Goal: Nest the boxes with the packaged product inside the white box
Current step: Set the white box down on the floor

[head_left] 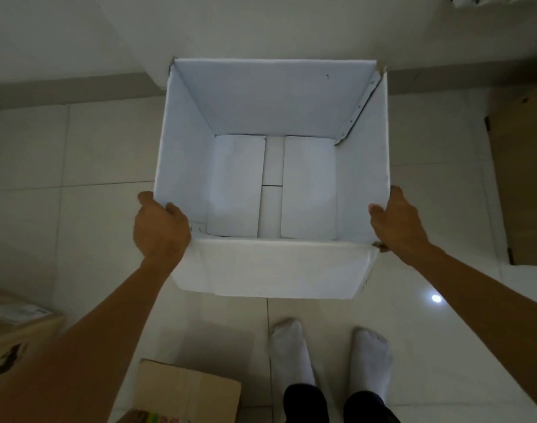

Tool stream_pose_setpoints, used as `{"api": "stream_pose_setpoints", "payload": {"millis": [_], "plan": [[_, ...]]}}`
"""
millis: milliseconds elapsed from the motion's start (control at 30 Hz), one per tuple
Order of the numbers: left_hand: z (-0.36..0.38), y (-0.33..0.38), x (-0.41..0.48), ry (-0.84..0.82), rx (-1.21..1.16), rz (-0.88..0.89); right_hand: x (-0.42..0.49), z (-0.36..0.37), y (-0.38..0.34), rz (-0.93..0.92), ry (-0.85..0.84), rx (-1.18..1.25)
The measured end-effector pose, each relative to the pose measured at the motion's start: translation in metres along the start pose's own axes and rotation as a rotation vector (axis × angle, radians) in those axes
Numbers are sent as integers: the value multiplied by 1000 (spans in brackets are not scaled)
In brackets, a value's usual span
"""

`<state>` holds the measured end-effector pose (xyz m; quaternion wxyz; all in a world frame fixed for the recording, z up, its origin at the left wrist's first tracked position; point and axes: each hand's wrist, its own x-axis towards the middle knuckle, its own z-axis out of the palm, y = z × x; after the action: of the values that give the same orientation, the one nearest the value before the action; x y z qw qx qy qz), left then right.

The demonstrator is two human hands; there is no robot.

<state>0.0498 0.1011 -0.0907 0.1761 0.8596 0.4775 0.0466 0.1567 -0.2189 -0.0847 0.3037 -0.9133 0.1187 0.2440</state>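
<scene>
Head view: we are looking straight down at a pale tiled floor (102, 154), with the open white box (273, 270) filling the centre of the frame.
White box: its top is open to us and we see right down to the bottom, where two inner flaps lie flat with a gap between them; the near flap folds outward toward us.
Left hand (160, 227): we have it on the box's near-left corner, thumb outside the left wall, fingers curled over the rim, so it is gripping the edge of the cardboard.
Right hand (395, 227): we have it against the near-right corner, palm laid on the outside of the right wall, one finger hooked over the rim; it is pressed to the box, though how firmly we cannot tell.
Brown cardboard box (188, 392): bottom centre-left of the frame, closed, coloured print on its near edge, well apart from the white box.
Second brown box (20, 328): lower left edge, a white label on top, partly hidden behind our left forearm.
Socked feet (331, 355): white socks, lower centre-right, just in front of the white box's near flap.
Brown panel (523, 184): right edge of the frame, cardboard-coloured; we cannot tell what it belongs to.
</scene>
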Motion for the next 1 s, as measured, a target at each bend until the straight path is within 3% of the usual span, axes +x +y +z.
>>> {"api": "stream_pose_setpoints", "payload": {"millis": [367,633,833,1000], "plan": [[7,-3,-13,3,20,4,27,-8,-5,-70,62,0],[2,0,-15,-12,132,-24,20,-14,2,61,4,174],[-21,-3,-39,-39,100,92,-15,-25,-7,-150,199,27],[-54,-14,-82,-131,-94,159,-66,-24,-20,-357,142,5]]}}
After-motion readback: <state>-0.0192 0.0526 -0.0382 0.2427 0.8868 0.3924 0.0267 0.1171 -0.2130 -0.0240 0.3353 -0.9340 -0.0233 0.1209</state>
